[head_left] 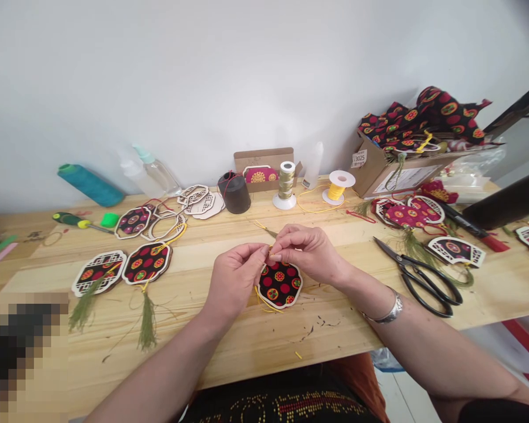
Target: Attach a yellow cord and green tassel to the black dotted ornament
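Note:
My left hand [240,270] and my right hand [306,252] meet fingertip to fingertip, both pinched on a thin yellow cord at the top edge of a fabric ornament [280,285]. Black cloth with red and orange flower rounds fills its pale scalloped frame, and it lies on the table [317,338] beneath my fingers. Loose yellow cord [267,302] trails along its lower left side. My fingers hide the ornament's top and most of the pinched cord. Just behind them a green tassel [271,232] with a yellow end lies on the wood.
Two tasselled ornaments [146,262] lie at left, near wooden frames [198,200] and a screwdriver [73,220]. Black scissors [423,279] rest right of my right hand. Behind stand a black thread spool [234,194], a yellow cord spool [336,191] and a cardboard box [397,176] of cloth.

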Motion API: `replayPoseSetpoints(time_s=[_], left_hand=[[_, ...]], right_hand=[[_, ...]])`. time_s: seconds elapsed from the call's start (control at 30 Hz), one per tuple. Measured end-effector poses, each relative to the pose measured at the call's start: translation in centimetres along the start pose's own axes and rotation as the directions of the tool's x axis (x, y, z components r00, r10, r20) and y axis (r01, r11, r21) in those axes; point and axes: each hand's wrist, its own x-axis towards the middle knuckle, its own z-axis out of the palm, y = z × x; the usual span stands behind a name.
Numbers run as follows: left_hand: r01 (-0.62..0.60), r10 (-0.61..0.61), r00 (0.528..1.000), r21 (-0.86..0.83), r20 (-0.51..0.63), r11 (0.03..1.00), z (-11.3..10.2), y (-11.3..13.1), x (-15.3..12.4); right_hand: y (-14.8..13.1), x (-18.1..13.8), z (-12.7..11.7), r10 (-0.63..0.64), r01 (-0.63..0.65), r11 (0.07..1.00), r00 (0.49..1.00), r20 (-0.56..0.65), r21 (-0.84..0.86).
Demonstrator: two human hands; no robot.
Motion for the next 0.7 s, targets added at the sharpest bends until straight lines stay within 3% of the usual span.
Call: replayPoseSetpoints(time_s=[0.3,0.7], left_hand=[[-0.011,0.013,1.0,-0.15,0.008,0.989,0.36,0.66,-0.05],[-0.075,0.075,0.997,-0.01,0.007,0.997,0.25,0.44,-0.49]], right_hand=[[-0.69,0.32,-0.19,0.33,-0.315,0.927,0.943,-0.044,0.201],[-0.7,0.35,-0.12,0.409,-0.388,0.89,0.911,-0.044,0.241]])
